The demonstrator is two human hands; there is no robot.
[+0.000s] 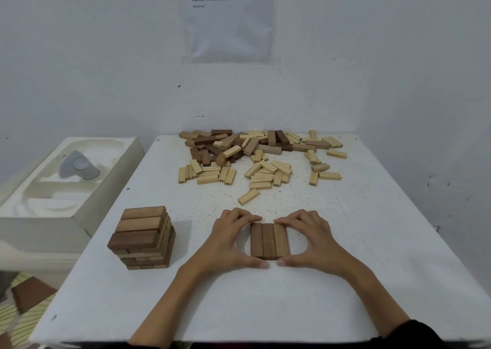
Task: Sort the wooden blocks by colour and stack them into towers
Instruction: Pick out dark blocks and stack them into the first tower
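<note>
Three brown blocks (269,239) lie side by side as one flat row on the white table (372,242), near its front middle. My left hand (231,239) curls round the row's left side, fingers at the far ends and thumb at the near ends. My right hand (308,238) mirrors it on the right side. A brown block tower (142,238), several layers high, stands to the left. At the back lies a loose pile (255,157) of dark, mid-brown and pale blocks.
A single pale block (248,196) lies just beyond my hands. A white moulded tray (53,189) with a grey object (77,166) sits left of the table. The wall (372,56) with a taped sheet (228,19) stands right behind the table.
</note>
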